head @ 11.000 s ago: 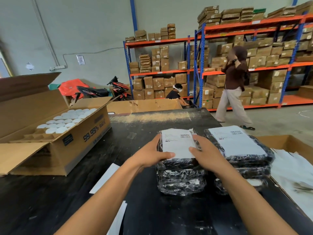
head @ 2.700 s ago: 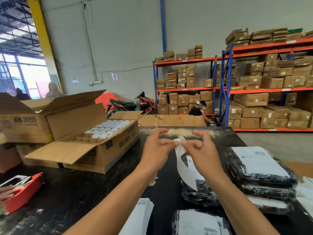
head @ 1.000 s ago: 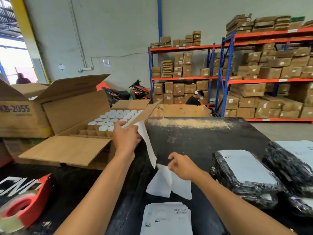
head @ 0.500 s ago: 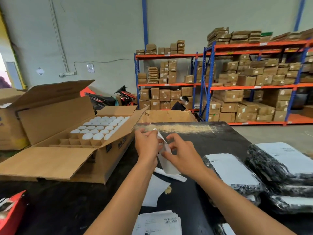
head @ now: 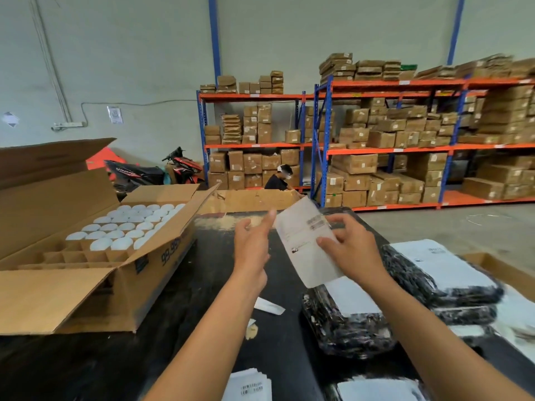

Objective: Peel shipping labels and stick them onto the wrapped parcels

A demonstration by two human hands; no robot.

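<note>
Right hand (head: 351,250) pinches label (head: 307,241), left hand (head: 252,244) loose

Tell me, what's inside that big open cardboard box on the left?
The open cardboard box holds rows of round white tops in a cardboard grid; some near cells look empty. What lies under the tops is hidden.

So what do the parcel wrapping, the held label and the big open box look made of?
Parcel wrapping: looks like glossy black plastic film, crinkled with bright highlights.
Label held in the right hand: thin matte white paper, printed and slightly curved; any adhesive backing can't be seen.
Open box: brown corrugated cardboard, matte, with folded flaps and card dividers.
</note>
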